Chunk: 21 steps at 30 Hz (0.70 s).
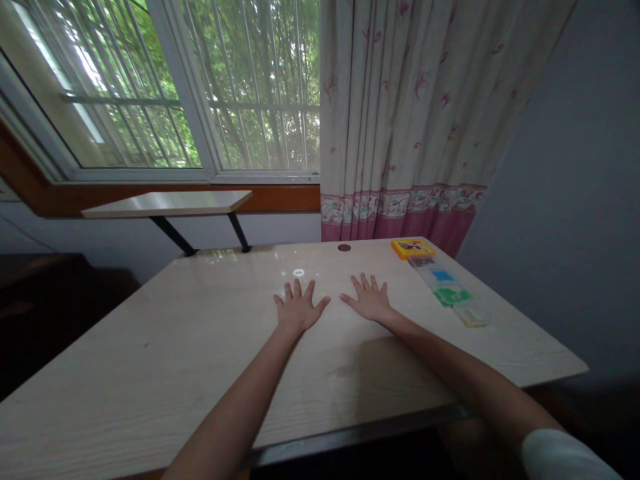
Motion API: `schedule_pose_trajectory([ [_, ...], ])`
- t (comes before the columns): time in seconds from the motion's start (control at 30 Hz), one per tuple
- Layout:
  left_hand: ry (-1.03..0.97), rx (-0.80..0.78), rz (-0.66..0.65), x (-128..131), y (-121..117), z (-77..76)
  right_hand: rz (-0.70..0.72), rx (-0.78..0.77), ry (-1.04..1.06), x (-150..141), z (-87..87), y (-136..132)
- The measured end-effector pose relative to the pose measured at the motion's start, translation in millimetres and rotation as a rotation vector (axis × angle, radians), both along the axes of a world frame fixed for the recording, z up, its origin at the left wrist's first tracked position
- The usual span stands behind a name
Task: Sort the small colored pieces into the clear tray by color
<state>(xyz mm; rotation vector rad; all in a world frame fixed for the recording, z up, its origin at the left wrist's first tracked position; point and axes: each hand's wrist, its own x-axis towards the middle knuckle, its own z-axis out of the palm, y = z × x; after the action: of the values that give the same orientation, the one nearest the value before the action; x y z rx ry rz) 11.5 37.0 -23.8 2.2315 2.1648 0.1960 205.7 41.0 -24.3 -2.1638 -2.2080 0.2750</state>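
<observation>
Both hands are spread palm down at the middle of a pale wood-grain table (200,373). My left hand (297,309) is open with its fingers fanned apart, holding nothing. To its right, my right hand (371,300) is open too, fingers spread, and the two thumbs point toward each other with a gap between. Nearest to my right hand is a row of small clear plastic packs along the right side: one with green contents (453,296), one with blue contents (442,275), a pale one (471,315) and a dark one. A yellow-orange box (413,249) lies behind them.
A raised shelf (175,203) on black legs stands at the table's back left. A round brown disc (344,247) sits near the back edge. Beyond are a barred window (260,87) and a flowered curtain (400,120); a wall borders the right.
</observation>
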Motion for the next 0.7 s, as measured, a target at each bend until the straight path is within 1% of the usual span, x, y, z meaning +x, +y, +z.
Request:
schedule_pose_trajectory([
  [0.17, 0.014, -0.005, -0.003, 0.2, 0.4, 1.2, -0.002, 0.033, 0.017, -0.2, -3.0, 2.3],
  [0.7, 0.031, 0.004, -0.002, 0.2, 2.2, -0.5, -0.009, 0.028, 0.016, -0.7, -4.1, 4.7],
])
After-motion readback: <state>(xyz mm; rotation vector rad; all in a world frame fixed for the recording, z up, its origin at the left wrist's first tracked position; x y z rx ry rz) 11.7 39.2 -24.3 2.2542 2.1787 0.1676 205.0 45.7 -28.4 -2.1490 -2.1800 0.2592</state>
